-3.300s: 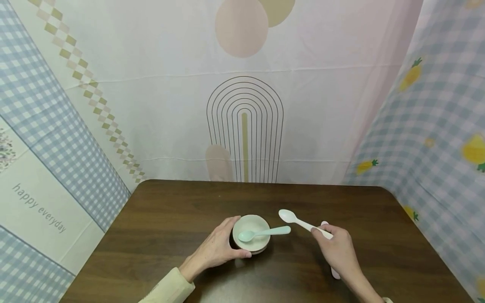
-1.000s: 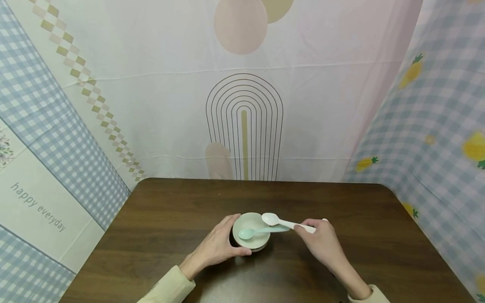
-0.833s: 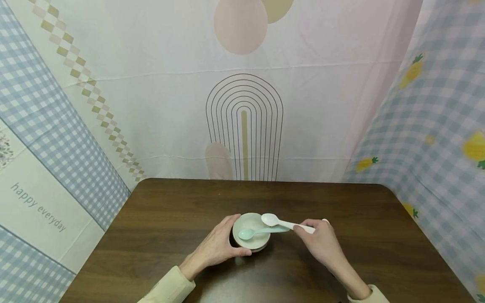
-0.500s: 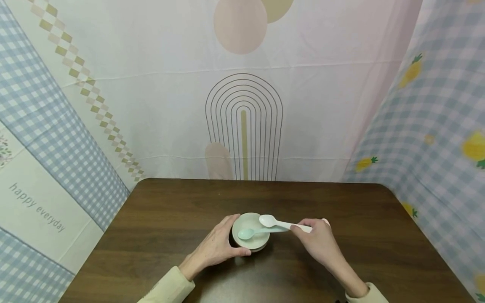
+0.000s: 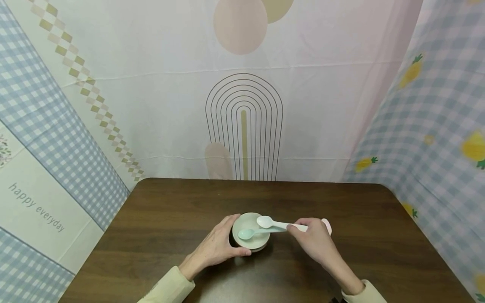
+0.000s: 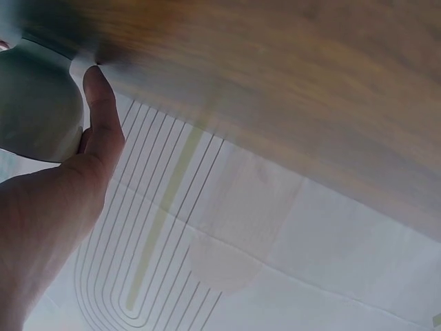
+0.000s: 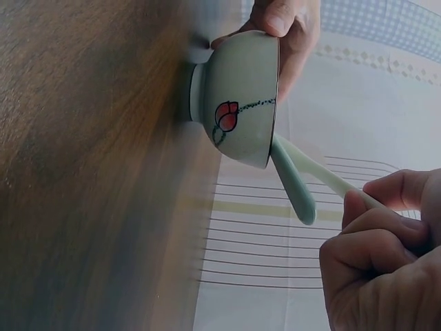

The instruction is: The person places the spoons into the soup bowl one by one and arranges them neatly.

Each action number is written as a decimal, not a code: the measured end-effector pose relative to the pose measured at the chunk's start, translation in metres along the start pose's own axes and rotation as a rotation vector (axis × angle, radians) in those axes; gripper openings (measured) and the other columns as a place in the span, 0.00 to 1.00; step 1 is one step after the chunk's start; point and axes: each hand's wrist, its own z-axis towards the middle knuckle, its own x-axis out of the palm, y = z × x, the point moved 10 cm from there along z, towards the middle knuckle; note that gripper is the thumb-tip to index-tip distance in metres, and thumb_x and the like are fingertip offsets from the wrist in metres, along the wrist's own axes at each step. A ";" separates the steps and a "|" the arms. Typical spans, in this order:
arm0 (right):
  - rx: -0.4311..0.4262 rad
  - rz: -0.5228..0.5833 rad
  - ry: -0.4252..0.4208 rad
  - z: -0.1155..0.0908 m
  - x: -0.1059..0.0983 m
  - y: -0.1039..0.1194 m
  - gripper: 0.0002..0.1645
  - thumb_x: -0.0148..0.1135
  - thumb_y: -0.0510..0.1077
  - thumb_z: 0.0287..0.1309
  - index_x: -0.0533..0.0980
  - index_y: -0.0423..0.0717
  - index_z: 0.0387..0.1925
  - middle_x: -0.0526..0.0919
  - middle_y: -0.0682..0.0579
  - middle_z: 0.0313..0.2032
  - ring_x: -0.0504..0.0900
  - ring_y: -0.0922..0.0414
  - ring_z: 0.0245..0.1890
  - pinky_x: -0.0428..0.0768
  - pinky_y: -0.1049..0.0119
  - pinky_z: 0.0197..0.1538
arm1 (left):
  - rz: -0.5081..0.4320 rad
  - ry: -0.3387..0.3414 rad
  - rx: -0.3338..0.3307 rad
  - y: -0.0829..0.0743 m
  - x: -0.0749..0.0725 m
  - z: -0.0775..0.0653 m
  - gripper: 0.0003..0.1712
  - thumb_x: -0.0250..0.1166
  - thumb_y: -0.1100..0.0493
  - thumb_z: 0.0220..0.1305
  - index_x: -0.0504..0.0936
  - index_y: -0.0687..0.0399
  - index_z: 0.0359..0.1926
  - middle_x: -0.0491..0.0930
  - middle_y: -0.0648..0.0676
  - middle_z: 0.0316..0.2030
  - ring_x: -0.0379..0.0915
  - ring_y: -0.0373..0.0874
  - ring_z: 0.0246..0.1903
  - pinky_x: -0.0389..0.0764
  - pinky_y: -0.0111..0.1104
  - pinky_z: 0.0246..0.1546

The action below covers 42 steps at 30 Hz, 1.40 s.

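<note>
A small pale bowl (image 5: 248, 221) stands on the table left of centre; the right wrist view shows a red flower on the side of the bowl (image 7: 238, 76). My left hand (image 5: 217, 247) grips its left side, thumb in front and fingers behind. A mint-green spoon (image 5: 246, 234) lies in the bowl, its handle sticking out over the right rim. My right hand (image 5: 316, 243) pinches a white spoon (image 5: 279, 224) by the handle, the spoon's head above the bowl's right part, overlapping the green handle. A pink spoon end (image 5: 327, 226) shows behind the right hand, which hides the rest.
The dark wooden table (image 5: 174, 210) reaches back to a pale printed curtain (image 5: 170, 126). Checked cloth hangs at the left and right sides. A small dark object (image 5: 335, 300) shows at the right sleeve, at the bottom edge.
My right hand has brought the white spoon leftward, from beside the bowl to over its right part. The left hand, bowl and green spoon have stayed in place.
</note>
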 end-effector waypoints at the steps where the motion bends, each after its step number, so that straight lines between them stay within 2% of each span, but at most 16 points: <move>1: 0.003 0.001 0.002 0.000 0.001 0.000 0.12 0.70 0.44 0.65 0.88 0.40 0.31 0.64 0.61 0.14 0.59 0.66 0.17 0.58 0.73 0.22 | 0.000 0.000 0.001 0.000 0.000 0.000 0.61 0.86 0.39 0.52 0.68 0.59 0.80 0.75 0.60 0.75 0.75 0.60 0.72 0.78 0.58 0.72; 11: -0.018 -0.045 0.002 0.003 0.006 0.006 0.12 0.70 0.45 0.63 0.87 0.42 0.27 0.64 0.62 0.13 0.60 0.65 0.16 0.60 0.71 0.22 | 0.016 -0.002 0.002 0.002 -0.001 -0.002 0.62 0.86 0.39 0.52 0.68 0.60 0.80 0.75 0.61 0.75 0.76 0.61 0.72 0.78 0.59 0.71; 24: 0.027 -0.076 0.065 0.010 0.020 0.010 0.13 0.69 0.48 0.64 0.87 0.42 0.30 0.65 0.61 0.15 0.61 0.62 0.18 0.57 0.71 0.22 | 0.002 0.003 0.005 0.002 -0.001 0.000 0.62 0.86 0.39 0.52 0.68 0.60 0.80 0.75 0.60 0.74 0.76 0.60 0.72 0.78 0.58 0.71; 32: -0.001 -0.089 0.085 0.013 0.025 0.018 0.13 0.69 0.46 0.61 0.84 0.44 0.22 0.64 0.60 0.15 0.62 0.61 0.19 0.57 0.71 0.23 | -0.014 0.008 0.007 0.001 -0.001 0.001 0.62 0.86 0.39 0.53 0.68 0.59 0.80 0.75 0.61 0.75 0.75 0.60 0.72 0.78 0.59 0.71; 42: -0.010 -0.092 0.116 0.015 0.032 0.020 0.14 0.71 0.46 0.62 0.86 0.41 0.25 0.63 0.61 0.15 0.61 0.61 0.19 0.56 0.71 0.23 | -0.001 0.007 0.012 0.001 0.000 0.001 0.62 0.86 0.38 0.52 0.68 0.59 0.80 0.75 0.60 0.75 0.75 0.60 0.73 0.78 0.58 0.72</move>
